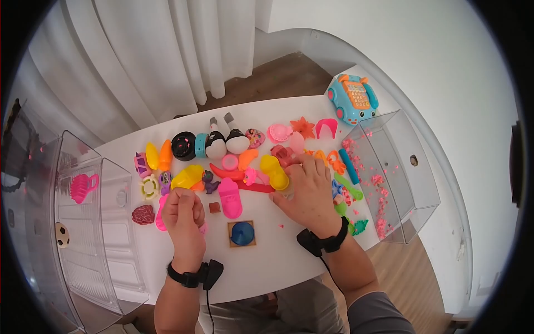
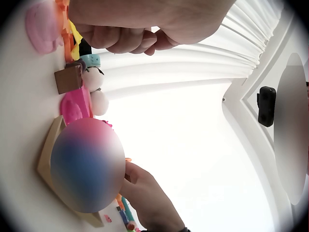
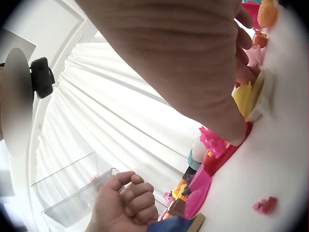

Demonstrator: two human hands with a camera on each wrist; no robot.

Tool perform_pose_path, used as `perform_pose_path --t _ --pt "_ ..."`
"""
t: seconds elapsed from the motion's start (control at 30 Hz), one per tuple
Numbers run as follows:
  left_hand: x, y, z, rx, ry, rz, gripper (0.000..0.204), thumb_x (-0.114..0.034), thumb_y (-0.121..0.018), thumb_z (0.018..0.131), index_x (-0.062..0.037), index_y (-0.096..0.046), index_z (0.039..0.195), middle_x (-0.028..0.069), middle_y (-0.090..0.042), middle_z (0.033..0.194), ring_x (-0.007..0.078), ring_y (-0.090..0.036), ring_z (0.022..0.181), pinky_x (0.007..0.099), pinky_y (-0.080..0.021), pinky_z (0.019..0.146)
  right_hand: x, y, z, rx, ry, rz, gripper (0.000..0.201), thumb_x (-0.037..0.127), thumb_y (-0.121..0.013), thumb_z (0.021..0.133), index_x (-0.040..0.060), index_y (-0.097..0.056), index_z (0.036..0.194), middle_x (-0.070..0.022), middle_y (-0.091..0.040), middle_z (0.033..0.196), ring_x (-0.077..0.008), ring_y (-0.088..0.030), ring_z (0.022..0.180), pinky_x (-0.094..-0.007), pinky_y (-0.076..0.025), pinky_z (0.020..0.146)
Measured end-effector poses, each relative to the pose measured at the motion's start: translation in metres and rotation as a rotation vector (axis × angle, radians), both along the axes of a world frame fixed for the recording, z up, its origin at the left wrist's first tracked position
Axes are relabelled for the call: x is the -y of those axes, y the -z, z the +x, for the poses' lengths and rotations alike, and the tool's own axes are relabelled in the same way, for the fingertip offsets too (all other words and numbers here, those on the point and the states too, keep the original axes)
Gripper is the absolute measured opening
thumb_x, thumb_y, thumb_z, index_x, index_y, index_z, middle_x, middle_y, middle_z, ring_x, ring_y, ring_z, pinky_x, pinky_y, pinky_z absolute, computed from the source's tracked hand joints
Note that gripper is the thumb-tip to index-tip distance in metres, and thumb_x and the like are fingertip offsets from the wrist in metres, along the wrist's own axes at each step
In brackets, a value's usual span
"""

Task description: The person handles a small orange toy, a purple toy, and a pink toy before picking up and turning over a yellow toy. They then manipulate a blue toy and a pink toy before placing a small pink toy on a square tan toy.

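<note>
My left hand [image 1: 186, 217] hovers over the table's near left part, its fingers curled into the palm with nothing visible in them. Beside it sits a small brown cube [image 1: 214, 207]. My right hand [image 1: 307, 197] reaches over the toys right of centre, fingers spread and loosely bent. Its thumb and fingertips are right at a yellow two-lobed mould [image 1: 274, 172] and a red strip [image 1: 257, 186]; the fingertips are partly hidden in the right wrist view. Between the hands lie a pink mould [image 1: 230, 199] and a blue round piece on a square wooden base [image 1: 242, 234].
Clear plastic bins stand at the left [image 1: 105, 222] and at the right [image 1: 409, 178], the right one holding pink crumbs. A toy phone [image 1: 354, 100] stands at the back right. Behind the moulds are two white bulb-like objects [image 1: 238, 142] and a black round object [image 1: 183, 146].
</note>
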State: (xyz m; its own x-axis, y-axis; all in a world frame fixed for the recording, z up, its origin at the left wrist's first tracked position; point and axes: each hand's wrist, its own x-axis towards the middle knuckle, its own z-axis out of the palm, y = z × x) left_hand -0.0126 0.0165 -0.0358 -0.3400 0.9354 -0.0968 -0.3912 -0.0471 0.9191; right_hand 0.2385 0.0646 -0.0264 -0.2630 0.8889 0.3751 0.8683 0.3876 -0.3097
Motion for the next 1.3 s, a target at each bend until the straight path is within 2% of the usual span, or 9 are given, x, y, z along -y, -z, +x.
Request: perform_pose_path --t 0.37,0.63,0.87,0.93,1.0,1.03,1.07,1.13,1.3 --pt "0.000 0.004 -0.002 0.001 -0.007 -0.003 0.023 -0.021 -0.059 0.107 -0.0117 -0.054 0.087 -0.0048 -0.047 0.070 0.0019 -0.030 0.053 0.0229 -0.020 0.047 0.003 0.001 0.009 0.047 -0.001 -0.015 0.048 0.022 -0.084 0.069 -0.0001 -0.063 0.106 -0.0181 -0.056 0.129 -0.0374 -0.051 0.121 -0.0501 -0.038 0.108" --pt "0.000 0.003 -0.002 -0.007 -0.017 -0.004 0.023 -0.020 -0.057 0.107 -0.0115 -0.054 0.087 -0.0045 -0.047 0.070 0.0020 -0.031 0.053 0.0226 -0.020 0.047 0.005 0.002 0.022 0.103 -0.043 -0.011 0.043 0.017 -0.080 0.064 0.0012 -0.060 0.099 -0.0214 -0.057 0.133 -0.0385 -0.052 0.125 -0.0514 -0.036 0.110" --pt "0.001 0.001 -0.003 0.019 0.012 -0.009 0.022 -0.019 -0.057 0.108 -0.0106 -0.055 0.087 -0.0052 -0.046 0.069 0.0020 -0.033 0.054 0.0216 -0.021 0.048 0.004 -0.006 0.015 0.078 -0.061 0.027 0.038 0.012 -0.077 0.067 0.0042 -0.060 0.099 -0.0195 -0.057 0.132 -0.0378 -0.052 0.125 -0.0512 -0.037 0.109" --pt "0.000 -0.002 -0.001 0.021 -0.004 -0.021 0.022 -0.019 -0.057 0.107 -0.0104 -0.055 0.087 -0.0056 -0.047 0.070 0.0013 -0.034 0.055 0.0210 -0.022 0.049 0.004 -0.009 0.010 0.025 -0.035 0.041 0.032 0.008 -0.074 0.072 0.0065 -0.060 0.101 -0.0162 -0.058 0.128 -0.0374 -0.053 0.123 -0.0502 -0.038 0.107" --pt "-0.002 -0.002 0.000 -0.002 -0.010 -0.031 0.024 -0.021 -0.055 0.107 -0.0096 -0.054 0.086 -0.0044 -0.041 0.065 0.0033 -0.030 0.051 0.0231 -0.019 0.046 0.003 -0.009 0.006 -0.015 -0.037 0.054 0.028 0.006 -0.073 0.075 0.0071 -0.060 0.100 -0.0144 -0.060 0.124 -0.0367 -0.054 0.120 -0.0495 -0.040 0.103" --pt "0.000 -0.003 -0.003 0.042 0.011 -0.034 0.023 -0.020 -0.058 0.107 -0.0104 -0.056 0.086 -0.0066 -0.048 0.070 -0.0005 -0.034 0.055 0.0202 -0.022 0.049 0.002 -0.009 0.004 -0.056 -0.021 0.069 0.025 0.005 -0.072 0.077 0.0078 -0.060 0.099 -0.0125 -0.061 0.120 -0.0359 -0.055 0.118 -0.0488 -0.041 0.100" --pt "0.001 -0.003 -0.003 0.045 0.001 -0.035 0.023 -0.020 -0.058 0.107 -0.0104 -0.056 0.086 -0.0066 -0.048 0.070 -0.0005 -0.034 0.055 0.0202 -0.022 0.049 0.002 -0.009 0.002 -0.053 -0.030 0.067 0.025 0.005 -0.072 0.077 0.0078 -0.060 0.099 -0.0125 -0.061 0.120 -0.0359 -0.055 0.118 -0.0488 -0.041 0.100" --pt "0.000 -0.004 -0.001 0.063 0.000 -0.038 0.023 -0.020 -0.059 0.106 -0.0105 -0.056 0.086 -0.0073 -0.048 0.070 -0.0010 -0.033 0.055 0.0200 -0.022 0.048 0.002 -0.009 -0.002 -0.091 -0.050 0.090 0.021 0.003 -0.071 0.078 0.0082 -0.062 0.096 -0.0107 -0.063 0.109 -0.0343 -0.058 0.110 -0.0474 -0.042 0.094" --pt "-0.001 -0.003 -0.002 0.087 0.009 -0.050 0.022 -0.020 -0.059 0.106 -0.0101 -0.057 0.086 -0.0080 -0.047 0.069 -0.0013 -0.033 0.055 0.0194 -0.023 0.048 0.002 0.002 -0.011 -0.154 -0.147 0.098 0.019 0.004 -0.073 0.078 0.0092 -0.064 0.094 -0.0098 -0.064 0.103 -0.0331 -0.060 0.102 -0.0462 -0.043 0.090"
